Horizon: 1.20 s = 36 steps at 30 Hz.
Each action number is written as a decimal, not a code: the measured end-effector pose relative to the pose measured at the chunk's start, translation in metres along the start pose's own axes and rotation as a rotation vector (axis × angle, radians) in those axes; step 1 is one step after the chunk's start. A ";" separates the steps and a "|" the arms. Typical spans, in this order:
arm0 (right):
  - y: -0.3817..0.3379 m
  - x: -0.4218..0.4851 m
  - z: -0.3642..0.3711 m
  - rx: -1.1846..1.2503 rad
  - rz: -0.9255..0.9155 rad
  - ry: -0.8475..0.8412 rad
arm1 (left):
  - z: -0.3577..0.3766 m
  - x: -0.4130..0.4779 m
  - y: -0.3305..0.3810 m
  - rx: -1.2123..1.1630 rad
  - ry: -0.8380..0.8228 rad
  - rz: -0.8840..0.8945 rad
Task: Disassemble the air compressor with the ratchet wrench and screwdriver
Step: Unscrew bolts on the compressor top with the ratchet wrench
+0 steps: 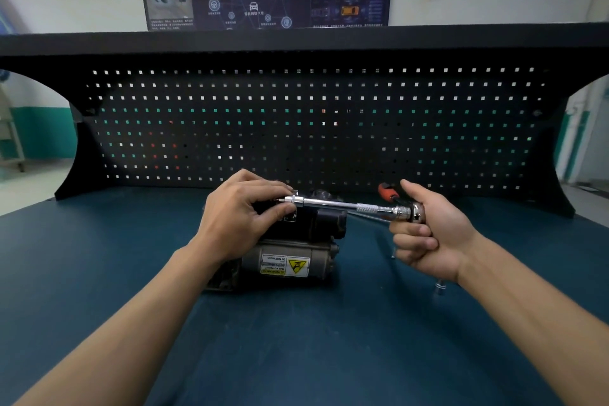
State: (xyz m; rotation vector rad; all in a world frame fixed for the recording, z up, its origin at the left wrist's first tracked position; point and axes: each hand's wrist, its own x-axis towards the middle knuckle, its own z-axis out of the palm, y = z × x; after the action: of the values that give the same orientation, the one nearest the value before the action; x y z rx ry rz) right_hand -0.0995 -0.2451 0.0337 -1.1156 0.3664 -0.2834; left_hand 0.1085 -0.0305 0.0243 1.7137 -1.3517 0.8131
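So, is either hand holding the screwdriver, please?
No, the screwdriver lies on the bench beyond the right hand, which grips the ratchet wrench.

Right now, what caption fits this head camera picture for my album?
The left hand steadies the ratchet wrench over the air compressor; right hand grips its handle.

Our dark blue bench (296, 356) and what sits on it.
We see the air compressor (286, 260) lying near the middle, its yellow sticker facing us. To its right stands a small metal bit (440, 287), and a thin pin (392, 254) is closer in. A red and black screwdriver (385, 190) shows farther back, near the black board with holes (329, 128).
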 end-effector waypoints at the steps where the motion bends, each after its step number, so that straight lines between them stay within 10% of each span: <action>1: 0.000 0.000 0.000 -0.002 0.002 0.011 | 0.000 -0.001 0.000 0.001 0.001 0.003; 17: 0.008 -0.009 -0.003 -0.371 -0.138 0.227 | -0.002 -0.001 0.001 0.014 -0.031 -0.013; 36: 0.004 -0.016 -0.030 -0.570 -0.288 0.043 | -0.005 -0.002 0.000 0.020 -0.081 -0.034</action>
State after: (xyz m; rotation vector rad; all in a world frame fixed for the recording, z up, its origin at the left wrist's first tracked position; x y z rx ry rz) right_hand -0.1265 -0.2617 0.0205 -1.7304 0.3318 -0.4744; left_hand 0.1079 -0.0250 0.0256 1.7971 -1.3684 0.7472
